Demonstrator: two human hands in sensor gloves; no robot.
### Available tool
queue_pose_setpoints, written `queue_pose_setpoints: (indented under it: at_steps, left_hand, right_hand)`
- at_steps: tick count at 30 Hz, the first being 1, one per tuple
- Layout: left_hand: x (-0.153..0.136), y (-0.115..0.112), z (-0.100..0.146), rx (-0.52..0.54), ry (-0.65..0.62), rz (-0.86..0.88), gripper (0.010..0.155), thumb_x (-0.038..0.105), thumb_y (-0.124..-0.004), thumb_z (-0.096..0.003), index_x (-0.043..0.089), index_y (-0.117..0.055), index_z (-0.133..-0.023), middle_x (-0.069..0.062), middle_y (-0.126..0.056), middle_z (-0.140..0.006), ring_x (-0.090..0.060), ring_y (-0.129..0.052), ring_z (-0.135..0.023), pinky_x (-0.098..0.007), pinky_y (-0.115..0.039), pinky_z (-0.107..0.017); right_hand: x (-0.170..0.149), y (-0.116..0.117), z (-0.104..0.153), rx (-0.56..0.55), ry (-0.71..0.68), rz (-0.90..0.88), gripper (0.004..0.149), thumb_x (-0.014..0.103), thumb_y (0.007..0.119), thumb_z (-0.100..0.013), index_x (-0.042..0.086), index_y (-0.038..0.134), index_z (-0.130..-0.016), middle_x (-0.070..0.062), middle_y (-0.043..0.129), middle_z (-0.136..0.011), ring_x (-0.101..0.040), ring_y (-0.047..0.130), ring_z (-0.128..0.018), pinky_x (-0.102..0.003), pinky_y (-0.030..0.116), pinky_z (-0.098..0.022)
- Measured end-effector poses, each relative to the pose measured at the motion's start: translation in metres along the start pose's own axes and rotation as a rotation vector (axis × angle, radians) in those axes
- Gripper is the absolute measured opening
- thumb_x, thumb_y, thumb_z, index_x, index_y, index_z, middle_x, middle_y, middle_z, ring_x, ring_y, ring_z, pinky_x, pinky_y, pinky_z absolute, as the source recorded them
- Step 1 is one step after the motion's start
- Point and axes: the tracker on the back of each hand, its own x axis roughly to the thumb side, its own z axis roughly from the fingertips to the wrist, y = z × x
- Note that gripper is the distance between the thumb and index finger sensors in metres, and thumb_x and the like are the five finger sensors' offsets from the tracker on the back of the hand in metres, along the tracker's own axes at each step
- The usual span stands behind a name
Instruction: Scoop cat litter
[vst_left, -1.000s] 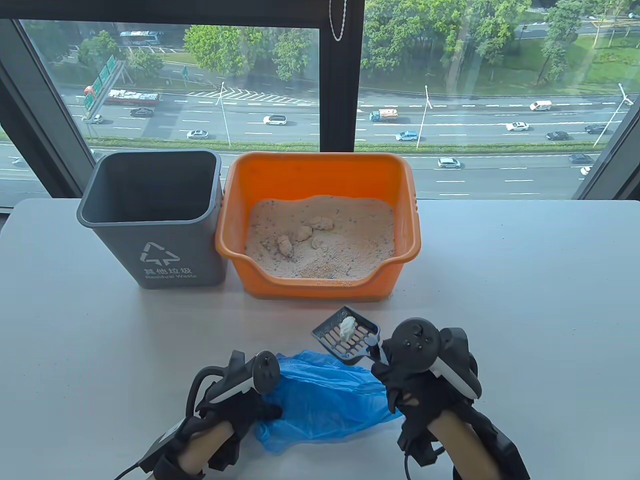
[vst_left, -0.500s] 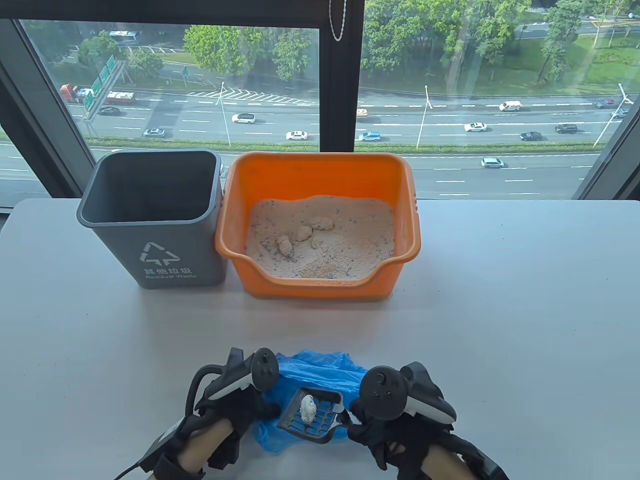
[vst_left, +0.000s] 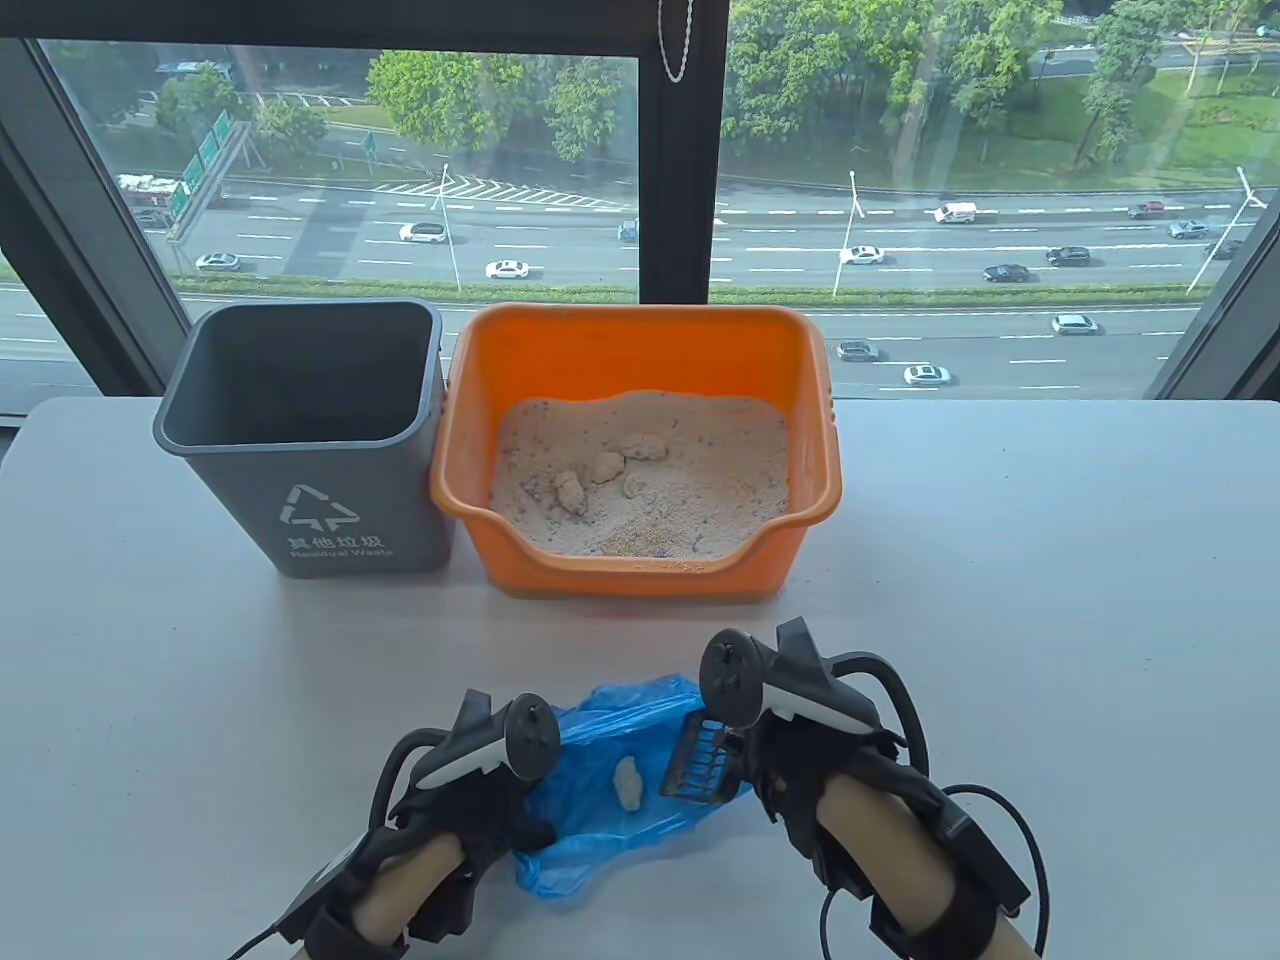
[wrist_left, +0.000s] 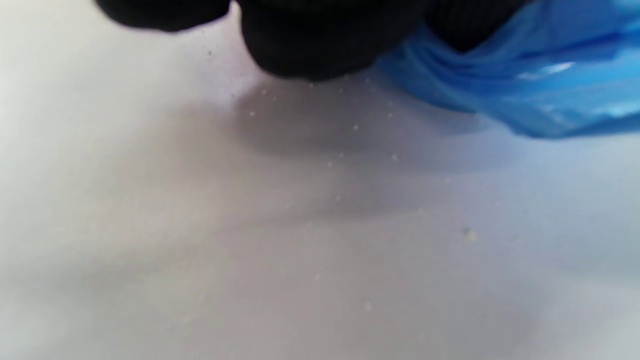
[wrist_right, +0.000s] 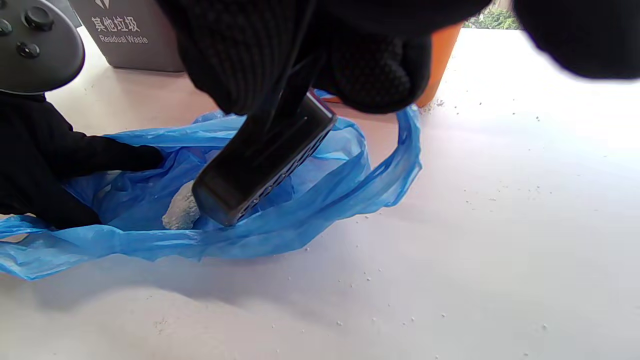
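A blue plastic bag (vst_left: 620, 790) lies open on the white table near the front edge. A pale litter clump (vst_left: 629, 783) rests inside the blue bag (wrist_right: 310, 200), seen as a grey clump (wrist_right: 181, 212) in the right wrist view. My right hand (vst_left: 800, 770) grips the handle of a black slotted scoop (vst_left: 700, 765), tipped steeply down over the bag; the scoop (wrist_right: 260, 165) carries nothing. My left hand (vst_left: 490, 810) holds the bag's left edge (wrist_left: 500, 80) down. The orange litter box (vst_left: 640, 450) holds sandy litter with several clumps (vst_left: 600, 470).
A grey waste bin (vst_left: 305, 430) stands left of the litter box, by the window. Loose litter grains (wrist_right: 380, 270) dot the white table (vst_left: 1050, 600) around the bag.
The scoop came from in front of the litter box down over the bag and tipped; the clump slid off it into the bag. The left hand stayed put.
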Motion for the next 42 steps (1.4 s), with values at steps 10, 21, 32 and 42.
queue_pose_setpoints:
  at_steps: [10,21,32,42]
  left_hand:
    - [0.001,-0.001,-0.001,-0.017,-0.021,0.015,0.091,0.053,-0.084,-0.0414,0.025,-0.025,-0.105,0.006,-0.088,-0.058,0.002,-0.094,-0.021,-0.024,-0.085,-0.024]
    - [0.002,-0.002,-0.001,-0.004,-0.025,0.005,0.091,0.052,-0.084,-0.0413,0.024,-0.026,-0.105,0.006,-0.088,-0.057,0.002,-0.094,-0.021,-0.024,-0.084,-0.024]
    - [0.003,-0.003,-0.002,-0.005,-0.034,0.011,0.091,0.052,-0.084,-0.0413,0.022,-0.026,-0.105,0.006,-0.088,-0.057,0.002,-0.094,-0.020,-0.024,-0.085,-0.024]
    - [0.003,-0.003,-0.002,-0.009,-0.034,0.016,0.091,0.052,-0.084,-0.0415,0.022,-0.026,-0.105,0.006,-0.088,-0.056,0.002,-0.094,-0.020,-0.024,-0.084,-0.024]
  right_hand:
    - [-0.034,-0.024,0.018,-0.088,-0.189,-0.482,0.059,0.032,0.086,-0.037,0.002,0.075,-0.086,-0.024,0.086,-0.062,-0.007,0.083,-0.010,-0.037,0.080,-0.013]
    - [0.001,-0.083,-0.112,-0.244,0.250,-0.336,0.061,0.038,0.079,-0.041,-0.003,0.071,-0.085,-0.018,0.088,-0.051,-0.001,0.082,-0.003,-0.032,0.080,-0.005]
    - [0.040,-0.055,-0.252,-0.006,0.511,-0.046,0.063,0.040,0.071,-0.041,-0.002,0.062,-0.087,-0.009,0.084,-0.049,0.002,0.079,-0.003,-0.030,0.079,-0.004]
    - [0.024,-0.049,-0.236,-0.264,0.456,-0.174,0.062,0.041,0.063,-0.040,0.000,0.058,-0.087,-0.005,0.082,-0.050,0.004,0.077,-0.003,-0.027,0.076,-0.001]
